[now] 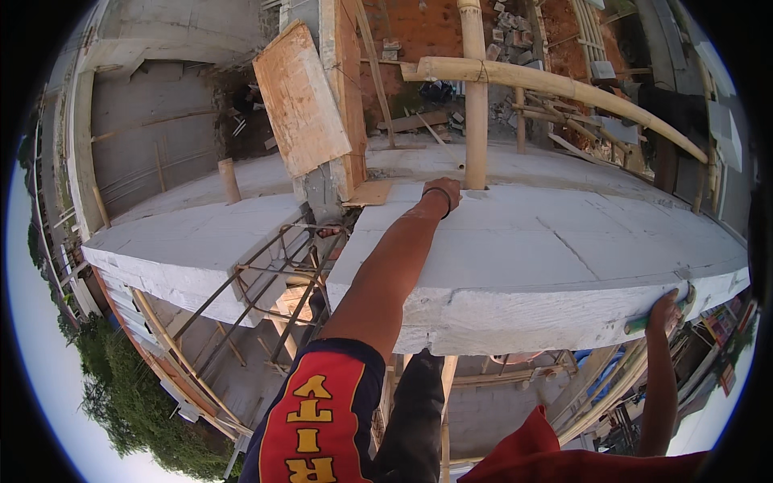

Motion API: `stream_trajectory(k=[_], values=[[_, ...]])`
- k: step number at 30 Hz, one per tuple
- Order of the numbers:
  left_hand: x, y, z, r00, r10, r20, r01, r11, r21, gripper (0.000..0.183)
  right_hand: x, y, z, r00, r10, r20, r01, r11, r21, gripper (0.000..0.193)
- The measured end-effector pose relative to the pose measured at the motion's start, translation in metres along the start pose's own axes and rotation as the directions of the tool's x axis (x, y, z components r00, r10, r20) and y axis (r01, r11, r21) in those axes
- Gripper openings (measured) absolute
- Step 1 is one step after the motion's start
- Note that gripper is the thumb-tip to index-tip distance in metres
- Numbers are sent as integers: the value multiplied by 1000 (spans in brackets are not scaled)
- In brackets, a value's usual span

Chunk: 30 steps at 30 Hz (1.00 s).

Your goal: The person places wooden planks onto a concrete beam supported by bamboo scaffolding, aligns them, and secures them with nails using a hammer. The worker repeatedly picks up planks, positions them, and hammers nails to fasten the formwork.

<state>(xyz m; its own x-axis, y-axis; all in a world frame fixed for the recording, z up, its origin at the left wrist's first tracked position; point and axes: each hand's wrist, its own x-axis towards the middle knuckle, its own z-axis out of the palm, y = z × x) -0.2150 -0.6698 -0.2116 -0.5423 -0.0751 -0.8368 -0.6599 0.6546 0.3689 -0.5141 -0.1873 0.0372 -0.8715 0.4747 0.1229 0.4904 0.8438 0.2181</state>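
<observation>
- Sleeve [354, 406], red and dark blue with yellow lettering, lower centre of the frame, covering the upper part of the left arm.
- Red cloth [580, 465], along the lower right edge.
- Left hand [447, 193], centre, curled closed on top of the wall; whether it grips anything cannot be told. Dark band [437, 193] at its wrist.
- Right hand [663, 314], right of the frame, fingers bent round a green tool [636, 326] set against the wall's near face.
- Wall [499, 241], pale blocks, broad top, spanning the middle of the frame.
- Upright bamboo pole [475, 121], upper centre, just beyond the left hand; bamboo crosspiece [564, 84] bound to it.
- Steel bar cage [229, 283], left of centre, in a gap in the wall.
- Wooden panel [302, 101], upper left of centre, tilted.
- Trees [121, 394], lower left.
</observation>
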Motion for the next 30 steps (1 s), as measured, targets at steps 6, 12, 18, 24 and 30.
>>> stream_trajectory(k=[6,12,18,24,30], values=[[6,-3,3,1000,31,-4,-31,1000,3,39,4,6,6,1000,28,13,-28,1000,-14,96],[12,-7,9,999,28,-19,-26,996,80,37,-4,-1,1,999,41,13,-41,999,-16,98],[13,-9,4,1000,22,-4,-21,996,90,40,-9,-4,-3,998,39,39,-38,999,-31,99],[1,0,-18,918,-74,-389,56,997,-57,78,-11,-5,-4,1000,24,21,-23,999,-27,98],[5,-8,-30,789,-92,-607,-37,980,-197,81,-4,-1,-7,999,-4,50,6,999,-36,101]])
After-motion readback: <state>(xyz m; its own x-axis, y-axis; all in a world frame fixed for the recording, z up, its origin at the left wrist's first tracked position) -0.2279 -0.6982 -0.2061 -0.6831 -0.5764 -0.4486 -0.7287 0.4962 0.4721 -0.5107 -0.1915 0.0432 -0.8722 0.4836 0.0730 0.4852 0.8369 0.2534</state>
